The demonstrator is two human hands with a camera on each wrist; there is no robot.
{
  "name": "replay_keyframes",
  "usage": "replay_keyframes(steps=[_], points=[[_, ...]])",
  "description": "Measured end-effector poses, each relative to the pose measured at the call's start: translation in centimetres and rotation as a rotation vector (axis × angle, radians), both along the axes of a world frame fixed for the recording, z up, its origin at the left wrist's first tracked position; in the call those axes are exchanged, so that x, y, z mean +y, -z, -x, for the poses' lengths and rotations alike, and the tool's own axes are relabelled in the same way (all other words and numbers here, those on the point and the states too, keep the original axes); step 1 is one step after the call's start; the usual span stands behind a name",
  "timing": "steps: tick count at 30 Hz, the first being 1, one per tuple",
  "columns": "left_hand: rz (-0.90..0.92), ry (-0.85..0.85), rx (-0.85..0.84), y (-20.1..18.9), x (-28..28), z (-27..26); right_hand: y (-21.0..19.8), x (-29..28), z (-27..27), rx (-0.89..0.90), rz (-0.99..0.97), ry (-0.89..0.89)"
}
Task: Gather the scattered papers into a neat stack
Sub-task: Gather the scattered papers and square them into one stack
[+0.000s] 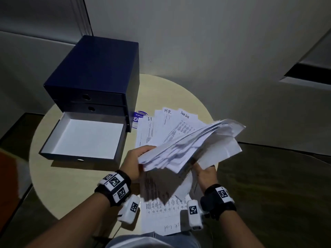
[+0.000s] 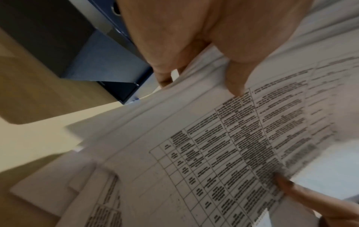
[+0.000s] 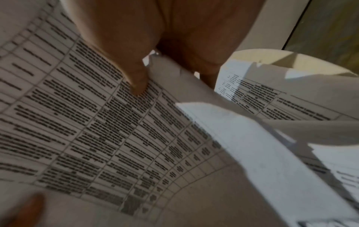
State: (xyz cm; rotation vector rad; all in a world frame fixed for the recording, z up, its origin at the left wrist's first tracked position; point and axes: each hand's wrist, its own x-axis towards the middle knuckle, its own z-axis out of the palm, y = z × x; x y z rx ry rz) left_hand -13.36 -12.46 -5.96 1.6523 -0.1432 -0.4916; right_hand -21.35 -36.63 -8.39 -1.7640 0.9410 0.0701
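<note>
A loose, uneven bundle of white printed papers (image 1: 189,145) is held in the air above the round table (image 1: 75,185). My left hand (image 1: 138,158) grips its near-left edge, thumb on top. My right hand (image 1: 206,173) grips the bundle's near-right edge from below. The bundle's underside is a printed table sheet (image 2: 223,145), also seen from the right wrist (image 3: 108,132). More sheets lie flat on the table: those headed "IT", "HR" and "Task List" (image 1: 168,126) beyond the bundle, and one (image 1: 164,213) near my body.
A dark blue drawer box (image 1: 100,72) stands at the table's back left, its bottom drawer (image 1: 86,138) pulled out and white inside. A blue-and-white label (image 1: 138,117) lies by the box. Grey walls rise behind; dark floor surrounds the table.
</note>
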Motion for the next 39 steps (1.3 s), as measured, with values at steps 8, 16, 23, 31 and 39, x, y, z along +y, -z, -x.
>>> replay_keyframes(steps=[8,16,23,31,39], points=[[-0.183,0.008,-0.044,3.7,-1.0,0.1,0.8,-3.2,3.9,-0.105,-0.067,0.263],[-1.106,0.503,-0.285,10.3,0.3,-0.2,5.4,-8.3,10.2,0.082,-0.129,0.497],[-1.168,0.397,-0.247,9.9,1.9,3.4,8.2,-8.0,11.1,0.184,-0.118,0.464],[-1.043,-0.009,0.172,8.6,1.3,2.9,9.2,-8.4,11.6,0.232,-0.051,0.411],[-1.261,0.197,-0.221,9.1,-1.5,1.7,7.7,-10.7,13.6,0.318,-0.014,0.393]])
